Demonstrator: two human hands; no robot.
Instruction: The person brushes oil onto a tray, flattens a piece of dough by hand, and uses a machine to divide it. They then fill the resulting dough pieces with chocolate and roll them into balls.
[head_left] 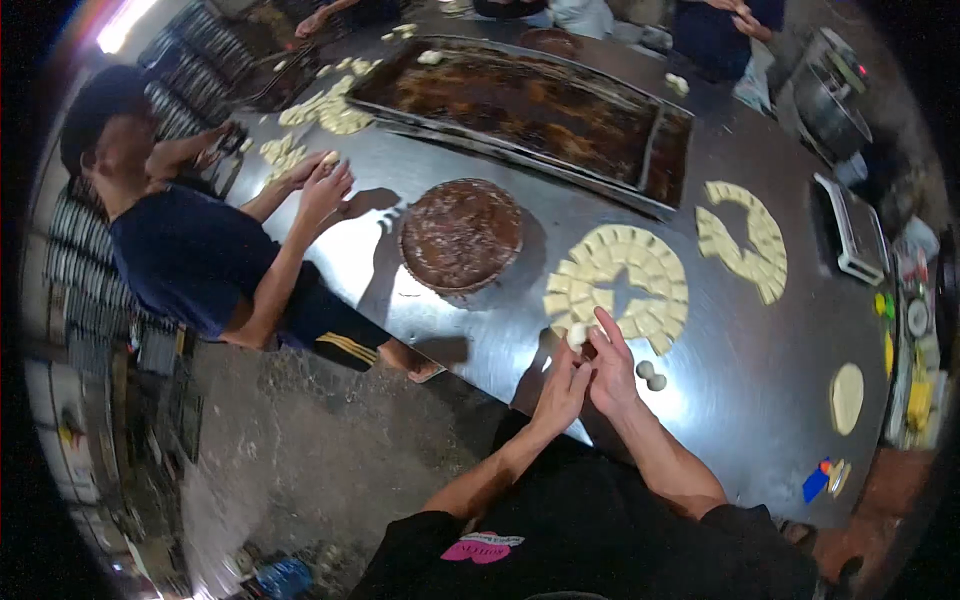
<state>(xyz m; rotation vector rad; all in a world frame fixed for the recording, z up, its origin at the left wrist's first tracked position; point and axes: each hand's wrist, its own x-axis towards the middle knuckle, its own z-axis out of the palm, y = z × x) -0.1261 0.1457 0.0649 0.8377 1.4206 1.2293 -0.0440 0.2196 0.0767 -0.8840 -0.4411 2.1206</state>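
Observation:
A small pale dough ball (577,335) sits at the fingertips of both my hands, above the near side of the metal table. My left hand (560,395) is closed around its lower side. From the right, the fingers of my right hand (612,372) press against it, with one finger pointing up. Just beyond my hands lies a round of dough cut into pieces (640,250), with a star-shaped gap in its middle. Two more dough balls (650,376) rest on the table to the right of my right hand.
A dark round pan (460,236) and a large oily baking tray (520,100) stand on the metal table (740,420). Farther right are a partial cut-dough ring (748,240), a scale (850,228) and a dough piece (847,398). A co-worker (190,240) handles dough at left.

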